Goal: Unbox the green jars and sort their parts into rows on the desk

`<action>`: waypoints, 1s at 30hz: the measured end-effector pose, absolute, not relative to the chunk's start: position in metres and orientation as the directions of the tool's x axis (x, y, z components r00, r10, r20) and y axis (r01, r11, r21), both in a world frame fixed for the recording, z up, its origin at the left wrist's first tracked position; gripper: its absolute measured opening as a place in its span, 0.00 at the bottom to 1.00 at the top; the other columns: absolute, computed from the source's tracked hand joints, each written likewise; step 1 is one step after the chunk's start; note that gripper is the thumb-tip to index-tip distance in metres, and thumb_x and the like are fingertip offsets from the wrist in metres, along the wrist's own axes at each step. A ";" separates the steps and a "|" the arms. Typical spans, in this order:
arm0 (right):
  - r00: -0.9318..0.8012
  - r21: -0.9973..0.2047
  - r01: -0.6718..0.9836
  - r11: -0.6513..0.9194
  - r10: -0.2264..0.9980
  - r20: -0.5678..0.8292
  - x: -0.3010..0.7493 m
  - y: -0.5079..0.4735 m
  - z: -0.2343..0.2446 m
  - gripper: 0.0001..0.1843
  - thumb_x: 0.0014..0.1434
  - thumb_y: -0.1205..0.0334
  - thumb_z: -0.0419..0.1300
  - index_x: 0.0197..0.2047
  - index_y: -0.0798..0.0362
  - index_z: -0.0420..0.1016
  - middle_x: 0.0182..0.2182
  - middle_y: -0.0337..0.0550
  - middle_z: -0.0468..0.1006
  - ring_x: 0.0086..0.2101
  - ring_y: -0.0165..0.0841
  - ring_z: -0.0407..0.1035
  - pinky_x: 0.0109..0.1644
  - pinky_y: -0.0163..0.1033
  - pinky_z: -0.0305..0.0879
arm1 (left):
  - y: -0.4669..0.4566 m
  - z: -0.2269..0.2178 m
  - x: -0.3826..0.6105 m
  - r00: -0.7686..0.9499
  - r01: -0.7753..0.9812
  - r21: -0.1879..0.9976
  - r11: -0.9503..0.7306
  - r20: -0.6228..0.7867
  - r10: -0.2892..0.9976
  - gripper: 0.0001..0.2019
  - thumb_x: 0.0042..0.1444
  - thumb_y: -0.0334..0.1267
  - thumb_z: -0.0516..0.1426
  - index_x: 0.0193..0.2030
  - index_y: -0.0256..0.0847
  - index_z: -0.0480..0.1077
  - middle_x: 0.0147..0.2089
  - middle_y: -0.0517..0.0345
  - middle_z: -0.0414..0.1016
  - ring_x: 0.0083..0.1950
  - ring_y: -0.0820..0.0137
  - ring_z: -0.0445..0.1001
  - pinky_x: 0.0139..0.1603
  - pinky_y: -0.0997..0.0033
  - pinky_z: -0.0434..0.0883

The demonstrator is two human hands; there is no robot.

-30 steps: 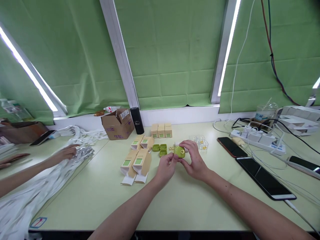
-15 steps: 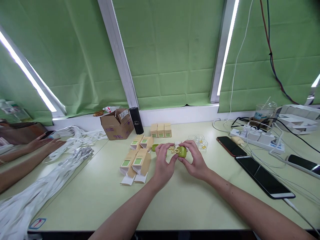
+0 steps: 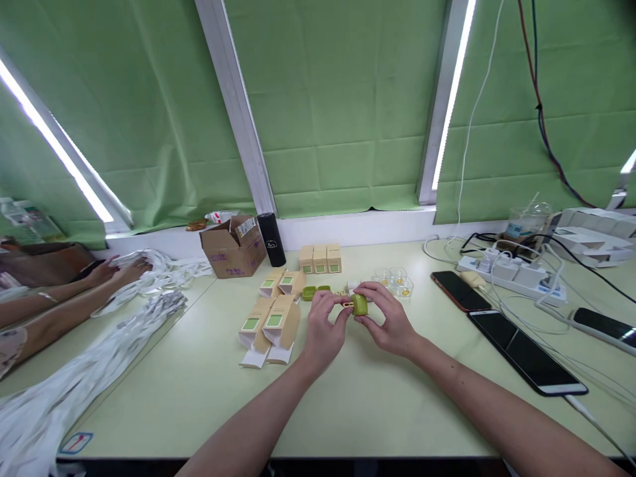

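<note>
My right hand (image 3: pixel 385 315) grips a small glossy green case with rounded corners (image 3: pixel 360 305) between thumb and fingers, a little above the table. My left hand (image 3: pixel 325 321) pinches a pale cord loop (image 3: pixel 346 305) at the case's left side. Past my left fingers sits an open green case (image 3: pixel 315 292). Small pale pieces lie behind my hands, partly covered by them. Clear cups with yellow centres (image 3: pixel 395 281) stand beyond my right hand. To the left, several tan cartons with green labels (image 3: pixel 281 320) lie with flaps open.
Closed small cartons (image 3: pixel 320 259) stand at the back, near a black cylinder (image 3: pixel 271 240) and a cardboard box (image 3: pixel 232 248). Phones (image 3: pixel 527 351) and a cabled power strip (image 3: pixel 517 278) are on the right. At left, another person's hands (image 3: pixel 132 271) touch white straps (image 3: pixel 114 358).
The green case has turned and shifted slightly left, and its loop is now between my left fingers. The other person's hands have moved right, onto the white straps.
</note>
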State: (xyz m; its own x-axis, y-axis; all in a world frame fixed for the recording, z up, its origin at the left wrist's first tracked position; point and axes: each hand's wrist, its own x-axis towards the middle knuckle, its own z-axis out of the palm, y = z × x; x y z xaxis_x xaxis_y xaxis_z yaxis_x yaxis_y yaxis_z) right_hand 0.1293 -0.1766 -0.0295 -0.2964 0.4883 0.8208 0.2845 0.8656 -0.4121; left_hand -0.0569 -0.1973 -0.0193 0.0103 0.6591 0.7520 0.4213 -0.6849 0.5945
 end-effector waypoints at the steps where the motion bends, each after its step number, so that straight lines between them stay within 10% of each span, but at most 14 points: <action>1: -0.307 -0.401 0.287 0.870 0.480 0.822 0.130 -0.177 -0.030 0.27 0.65 0.67 0.63 0.66 0.45 0.68 0.56 0.54 0.73 0.57 0.47 0.71 0.60 0.57 0.75 | -0.197 -0.020 -0.058 0.004 0.397 0.621 -0.676 0.735 0.678 0.02 0.63 0.34 0.62 0.40 0.43 0.78 0.38 0.55 0.78 0.46 0.63 0.73 0.48 0.62 0.73; 16: -0.389 -0.275 0.342 0.899 0.402 0.829 0.132 -0.174 -0.031 0.28 0.67 0.66 0.61 0.69 0.46 0.65 0.56 0.55 0.76 0.57 0.48 0.72 0.60 0.58 0.75 | -0.186 -0.028 -0.061 -0.024 0.128 0.878 -0.461 0.468 0.883 0.03 0.53 0.36 0.67 0.34 0.40 0.81 0.38 0.53 0.77 0.41 0.66 0.76 0.45 0.64 0.73; 23: -0.358 -0.532 0.257 0.807 0.591 0.723 0.128 -0.176 -0.028 0.27 0.69 0.68 0.57 0.68 0.40 0.67 0.59 0.52 0.70 0.58 0.44 0.70 0.55 0.53 0.80 | -0.191 -0.024 -0.061 0.004 0.229 0.839 -0.494 0.507 0.862 0.15 0.56 0.38 0.66 0.51 0.42 0.79 0.48 0.49 0.78 0.49 0.62 0.76 0.51 0.60 0.73; 30: -0.439 -0.537 0.267 0.800 0.597 0.671 0.127 -0.177 -0.029 0.26 0.71 0.64 0.55 0.70 0.35 0.67 0.59 0.50 0.63 0.54 0.42 0.70 0.60 0.56 0.76 | -0.193 -0.017 -0.060 0.037 0.347 0.806 -0.480 0.499 0.866 0.18 0.58 0.38 0.65 0.56 0.46 0.77 0.54 0.49 0.77 0.55 0.60 0.72 0.54 0.58 0.72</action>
